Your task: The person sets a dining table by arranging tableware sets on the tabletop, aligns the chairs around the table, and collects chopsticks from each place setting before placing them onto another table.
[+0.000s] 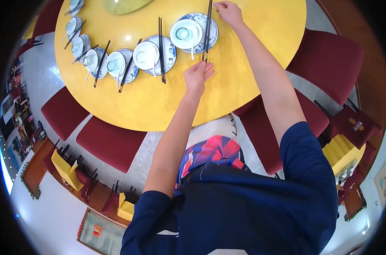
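Yellow table (116,108), L to R: 7 settings (116,63) laid, i.e. 7 white bowls (145,53), 7 chopstick prs (161,51), plates (170,55) part-hidden; 7th pr (207,32) crosses its plate, L hand (196,78) at lower ends, R hand (230,13) just beside upper, fingers curled, grips unclear; can't tell what's left

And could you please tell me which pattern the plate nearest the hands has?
The plate is white with a blue pattern, best seen in the head view.

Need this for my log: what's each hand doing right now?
Left hand: at near ends of the rightmost chopsticks; firm grip cannot be told.
Right hand: half-curled beside their far part; contact cannot be told.
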